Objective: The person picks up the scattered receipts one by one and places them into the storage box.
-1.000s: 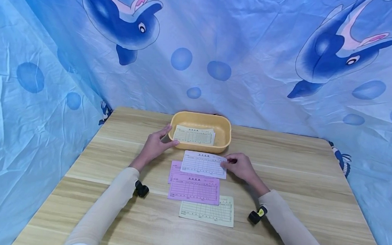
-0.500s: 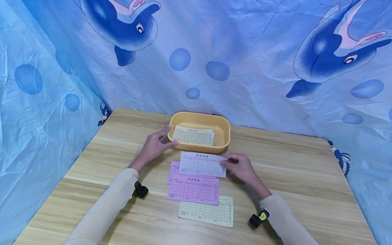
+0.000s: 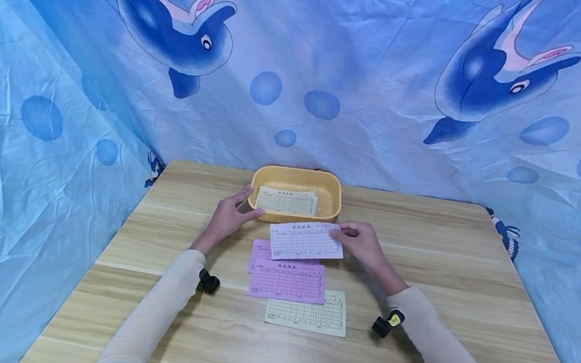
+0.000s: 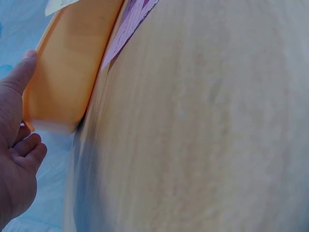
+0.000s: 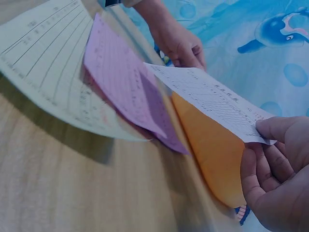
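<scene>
One white slip (image 3: 306, 241) hangs from the right hand (image 3: 361, 244)'s corner pinch; it could flutter loose. Left hand (image 3: 228, 216), fingers relaxed, steadies the tray (image 3: 331, 206).

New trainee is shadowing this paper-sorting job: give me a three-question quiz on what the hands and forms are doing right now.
1. True or false: the right hand pinches the white printed paper form.
2. What does the left hand touch? A) yellow plastic tub B) pink paper form
3. What lies inside the tub?

Key: 1 true, lifted off the wooden table. 2 A, at its near left rim. 3 A cream printed form.
</scene>
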Demonstrator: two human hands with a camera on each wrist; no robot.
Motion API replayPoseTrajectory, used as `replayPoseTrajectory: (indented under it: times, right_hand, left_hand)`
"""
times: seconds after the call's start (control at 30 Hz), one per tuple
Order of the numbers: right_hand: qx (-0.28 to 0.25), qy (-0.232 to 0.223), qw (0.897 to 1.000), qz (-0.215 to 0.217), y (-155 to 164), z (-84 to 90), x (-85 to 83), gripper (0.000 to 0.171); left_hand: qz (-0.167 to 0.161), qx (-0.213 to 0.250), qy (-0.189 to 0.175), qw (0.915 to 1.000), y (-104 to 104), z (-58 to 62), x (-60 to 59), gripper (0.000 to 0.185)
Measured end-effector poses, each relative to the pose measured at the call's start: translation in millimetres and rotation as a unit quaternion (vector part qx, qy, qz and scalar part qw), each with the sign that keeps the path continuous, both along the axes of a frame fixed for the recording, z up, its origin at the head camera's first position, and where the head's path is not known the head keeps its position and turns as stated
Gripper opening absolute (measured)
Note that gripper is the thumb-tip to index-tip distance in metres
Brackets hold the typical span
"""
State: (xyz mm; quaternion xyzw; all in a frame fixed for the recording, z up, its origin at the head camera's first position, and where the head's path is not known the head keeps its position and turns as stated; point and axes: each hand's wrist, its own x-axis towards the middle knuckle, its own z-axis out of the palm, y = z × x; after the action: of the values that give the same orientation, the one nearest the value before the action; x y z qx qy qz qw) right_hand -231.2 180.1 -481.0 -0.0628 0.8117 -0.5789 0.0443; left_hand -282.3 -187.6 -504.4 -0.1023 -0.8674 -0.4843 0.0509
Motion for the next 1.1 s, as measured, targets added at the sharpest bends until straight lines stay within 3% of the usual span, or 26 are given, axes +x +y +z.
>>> replayPoseTrajectory:
  times: [0.27,0.5,0.87,1.1]
  right_hand:
    - [-0.043,-0.001,0.999,-0.012,-1,14.8,-1.6,0.026]
    - [-0.027,0.011,0.999,-0.037,-2,23.8,-3.1,0.025]
    - [-0.025,0.025,0.999,-0.032,-2,39.3,-8.4,0.031]
    - [-0.024,0.009,0.999,-0.043,-5,54.8,-16.6,0.039]
  left_hand:
    - [0.001,-0.001,-0.002,1.0000,0,0.6,0.5,0.097]
    - [0.004,0.002,-0.005,1.0000,0,3.0,0.3,0.096]
    - [0.004,0.004,-0.008,1.0000,2,4.2,-0.5,0.090]
    - [0.003,-0.002,-0.003,1.0000,1,2.8,-1.0,0.086]
